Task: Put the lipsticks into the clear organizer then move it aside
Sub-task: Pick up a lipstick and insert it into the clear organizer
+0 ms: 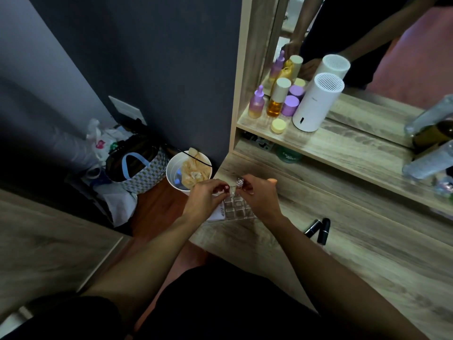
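The clear organizer (237, 209), a grid of small square cells, stands near the left end of the wooden vanity top (355, 241). My left hand (204, 198) pinches a dark red lipstick (226, 188) over the organizer's far left cells. My right hand (261, 193) grips a silver-capped lipstick (239, 182) upright above the far cells. Two black lipsticks (318, 228) lie on the wood to the right of the organizer, touching at their far ends.
A shelf above holds purple and amber bottles (277, 101), a yellow jar (278, 125) and a white cylinder device (316, 101) before a mirror. Clear bottles (431, 143) lie at the right. On the floor left stand a white bin (188, 171) and a woven bag (139, 168).
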